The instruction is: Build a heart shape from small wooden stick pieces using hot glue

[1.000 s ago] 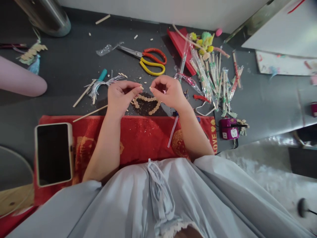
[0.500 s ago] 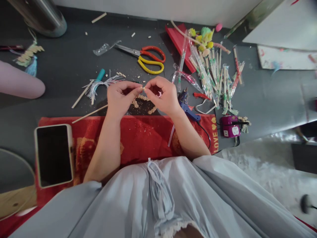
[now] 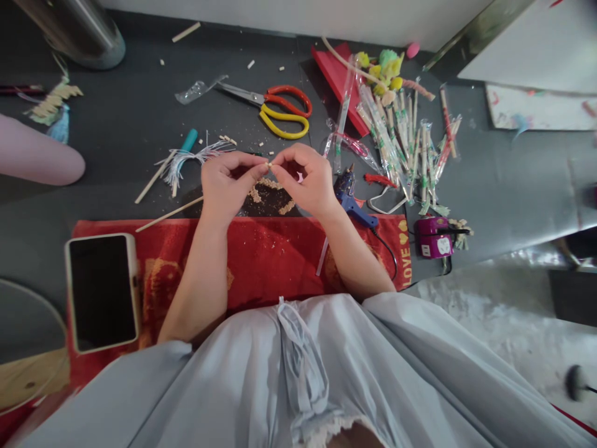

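Left hand (image 3: 228, 183) and right hand (image 3: 305, 180) pinch one small wood bit (image 3: 269, 165) together above a heart-shaped piece (image 3: 273, 196). Scissors (image 3: 275, 111) lie beyond; a glue gun (image 3: 354, 202) sits just beside the right hand.

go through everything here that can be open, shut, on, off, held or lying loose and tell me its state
left hand: pinching a small wooden bit
right hand: fingertips meeting the same bit
scissors: lying flat, blades shut
phone: screen dark, face up on the red cloth
glue gun: lying on its side, unheld
wooden heart shape: flat on the table, partly hidden by the hands
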Tool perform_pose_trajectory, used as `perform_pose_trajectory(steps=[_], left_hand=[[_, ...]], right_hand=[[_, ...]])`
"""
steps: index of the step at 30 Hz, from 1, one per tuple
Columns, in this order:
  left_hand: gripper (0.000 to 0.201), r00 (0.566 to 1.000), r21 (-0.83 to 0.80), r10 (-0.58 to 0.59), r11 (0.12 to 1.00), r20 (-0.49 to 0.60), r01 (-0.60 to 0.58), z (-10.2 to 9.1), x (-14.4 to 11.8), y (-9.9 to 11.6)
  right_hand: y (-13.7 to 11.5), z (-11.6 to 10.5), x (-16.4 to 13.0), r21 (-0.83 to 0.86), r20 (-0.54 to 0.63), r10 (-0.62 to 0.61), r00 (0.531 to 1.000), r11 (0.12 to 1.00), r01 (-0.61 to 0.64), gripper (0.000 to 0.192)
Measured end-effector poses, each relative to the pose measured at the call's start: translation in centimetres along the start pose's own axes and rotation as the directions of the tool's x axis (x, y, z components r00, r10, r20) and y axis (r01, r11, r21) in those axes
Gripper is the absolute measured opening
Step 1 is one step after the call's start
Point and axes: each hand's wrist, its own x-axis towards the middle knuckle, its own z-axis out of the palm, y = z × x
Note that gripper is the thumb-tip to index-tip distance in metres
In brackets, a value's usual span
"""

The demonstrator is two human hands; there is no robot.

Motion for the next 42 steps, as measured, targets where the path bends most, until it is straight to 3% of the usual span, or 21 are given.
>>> perform_pose_trajectory(steps=[13, 25, 32, 42], left_hand=[[0.008, 0.999, 0.029, 0.041, 0.999, -0.004, -0.041, 0.2, -0.1, 0.0], [0.006, 0.999, 0.0, -0.052, 0.999, 0.01, 0.052, 0.3, -0.1, -0.1], [0.01, 0.995, -0.042, -0.097, 0.994, 0.022, 0.098, 0.5, 0.0, -0.4], [0.017, 0.988, -0.089, -0.153, 0.984, 0.027, 0.155, 0.7, 0.0, -0.3]], right_hand=[[0.4, 0.5, 0.0, 0.035, -0.048, 0.013, 0.999, 0.999, -0.012, 0.013], [0.5, 0.5, -0.2, 0.014, -0.035, 0.141, 0.989, 0.99, -0.14, 0.015], [1.0, 0.8, -0.2, 0.096, -0.012, 0.225, 0.974, 0.97, -0.223, 0.018], [1.2, 0.7, -0.1, 0.111, -0.014, 0.219, 0.976, 0.97, -0.216, 0.017]])
